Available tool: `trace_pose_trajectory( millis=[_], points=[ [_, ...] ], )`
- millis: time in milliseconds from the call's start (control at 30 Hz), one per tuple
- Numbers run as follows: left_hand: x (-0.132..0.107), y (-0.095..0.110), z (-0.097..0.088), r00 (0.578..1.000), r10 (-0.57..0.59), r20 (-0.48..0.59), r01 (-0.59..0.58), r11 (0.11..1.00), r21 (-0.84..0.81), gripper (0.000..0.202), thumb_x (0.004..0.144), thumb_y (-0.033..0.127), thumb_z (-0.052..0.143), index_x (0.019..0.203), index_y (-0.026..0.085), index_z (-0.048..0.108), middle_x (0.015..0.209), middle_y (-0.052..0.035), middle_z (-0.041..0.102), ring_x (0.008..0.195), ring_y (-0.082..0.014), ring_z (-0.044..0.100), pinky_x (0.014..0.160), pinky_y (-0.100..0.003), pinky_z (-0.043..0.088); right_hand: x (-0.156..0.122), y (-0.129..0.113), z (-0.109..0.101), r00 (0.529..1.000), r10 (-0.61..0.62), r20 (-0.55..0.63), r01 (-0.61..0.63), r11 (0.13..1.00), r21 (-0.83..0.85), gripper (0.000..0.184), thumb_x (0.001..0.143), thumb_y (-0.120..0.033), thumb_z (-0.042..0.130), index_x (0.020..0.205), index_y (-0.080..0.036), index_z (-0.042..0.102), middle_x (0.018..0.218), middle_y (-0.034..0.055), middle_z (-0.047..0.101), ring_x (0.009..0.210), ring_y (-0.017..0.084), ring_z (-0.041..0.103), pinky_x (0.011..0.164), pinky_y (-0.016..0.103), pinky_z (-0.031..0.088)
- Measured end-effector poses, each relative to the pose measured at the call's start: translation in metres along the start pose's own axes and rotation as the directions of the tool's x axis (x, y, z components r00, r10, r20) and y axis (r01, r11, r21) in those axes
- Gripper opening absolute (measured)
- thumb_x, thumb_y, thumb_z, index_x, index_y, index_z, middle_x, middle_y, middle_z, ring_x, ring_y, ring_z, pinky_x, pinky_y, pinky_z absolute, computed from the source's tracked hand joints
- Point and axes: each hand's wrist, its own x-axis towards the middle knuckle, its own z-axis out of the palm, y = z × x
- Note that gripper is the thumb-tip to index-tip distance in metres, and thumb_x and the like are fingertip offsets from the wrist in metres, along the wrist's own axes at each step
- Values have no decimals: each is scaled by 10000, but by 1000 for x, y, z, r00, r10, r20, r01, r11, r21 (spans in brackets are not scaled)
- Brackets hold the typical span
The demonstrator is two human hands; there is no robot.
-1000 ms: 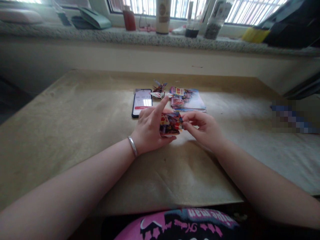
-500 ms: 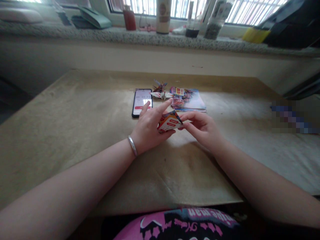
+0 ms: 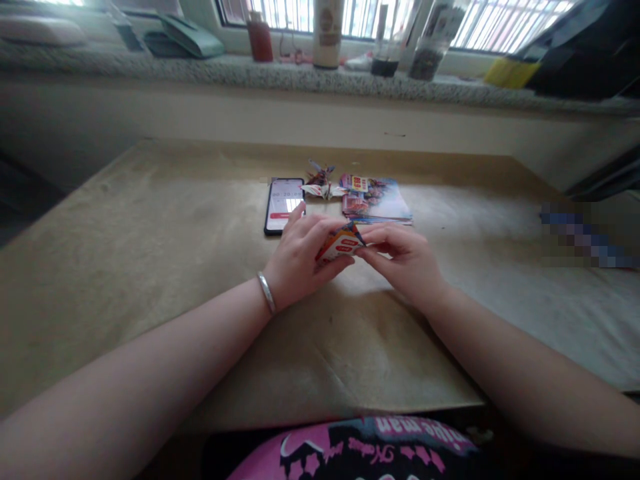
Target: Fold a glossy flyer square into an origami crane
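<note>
While the phone (image 3: 285, 203) lies on the table (image 3: 175, 220), my left hand (image 3: 299, 253) is on its near side. Paper shapes (image 3: 326, 192) sit just right of it. Nearer me, and right of the phone, is the folded paper (image 3: 341, 247) my left fingers hold. Bright sheets (image 3: 381, 201) lie farther right; my right hand (image 3: 405, 257) pinches the folded paper.

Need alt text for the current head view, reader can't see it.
A left hand and a right hand hold a folded, printed paper over a table. Beyond them lie a phone, folded paper shapes and a stack of printed sheets. Behind, bottles stand on a windowsill.
</note>
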Motion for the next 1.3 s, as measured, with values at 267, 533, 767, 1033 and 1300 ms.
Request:
trace_pose_trajectory(
  millis=[267,533,767,1033,1300],
  points=[
    [2,2,-3,1000,-16,6,15,998,54,238,825,360,594,1019,231,548,1053,-23,653,1015,-187,601,1170,-492,197,1,-4,-1,1000,-27,-10,27,999,-22,64,825,-229,644,865,-245,692,922,40,715,889,158,661,730,306,592],
    [1,3,3,999,-23,-35,26,994,102,152,848,353,601,930,227,577,987,-13,677,945,-180,600,1039,-408,343,3,-8,1,1000,-10,-14,9,997,-72,23,818,-249,655,825,-240,676,900,34,714,865,158,657,723,308,581],
    [3,8,-2,999,-47,-17,47,999,6,175,836,366,597,941,226,594,1008,-16,665,970,-172,603,1158,-459,224,3,-12,-1,997,-61,-39,51,975,-215,64,845,-258,627,802,-252,673,879,32,724,838,171,657,731,334,566],
    [4,8,0,991,-118,-69,113,991,-65,107,858,318,594,842,214,614,927,-13,692,922,-162,625,1102,-431,311,3,-12,0,992,-129,2,126,968,-218,77,843,-232,619,884,-264,676,929,32,726,880,179,657,821,365,546],
    [3,8,0,981,-140,-134,107,968,-227,83,874,291,604,854,214,626,904,-6,694,913,-147,645,1064,-406,375,3,-8,1,996,-89,-12,85,979,-186,109,820,-218,646,904,-280,680,942,21,725,918,183,656,841,376,541]
  ],
)
